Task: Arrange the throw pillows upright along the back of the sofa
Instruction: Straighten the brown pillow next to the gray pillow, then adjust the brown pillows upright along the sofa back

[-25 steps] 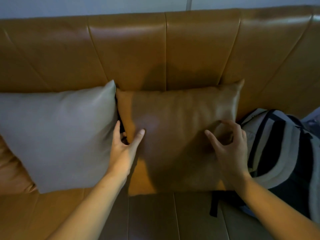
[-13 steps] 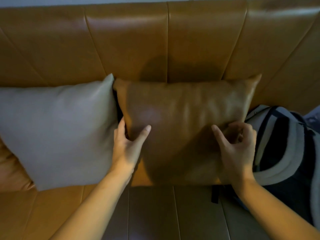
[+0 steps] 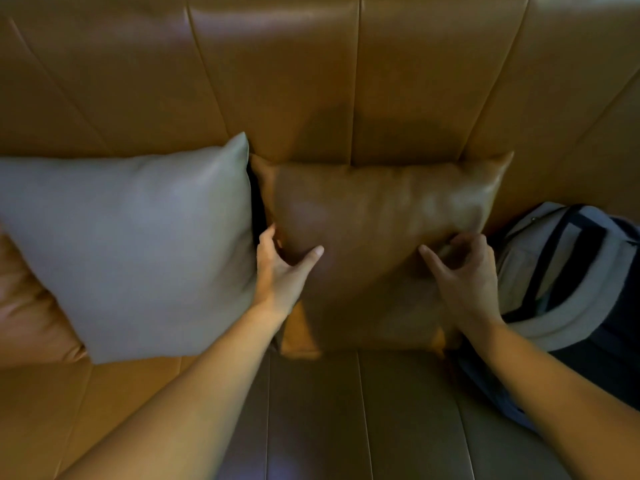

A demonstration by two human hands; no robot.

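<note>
A tan leather pillow [image 3: 377,216] stands upright against the tan sofa back [image 3: 277,81], in the middle of the view. My left hand [image 3: 280,268] grips its left edge, thumb on the front and fingers behind. My right hand [image 3: 464,275] pinches its right side, fingers curled into the leather. A grey pillow [image 3: 131,244] leans upright against the sofa back just to the left, touching the tan pillow's upper left corner.
A grey and dark blue backpack [image 3: 568,285] lies on the seat right of the tan pillow, touching it. Another tan cushion [image 3: 31,317] shows at the far left behind the grey pillow. The sofa seat [image 3: 346,417] stretches in front.
Both hands lifted the tan pillow's top up and back toward the sofa back, so it stands more upright. The grey pillow and the backpack have stayed put.
</note>
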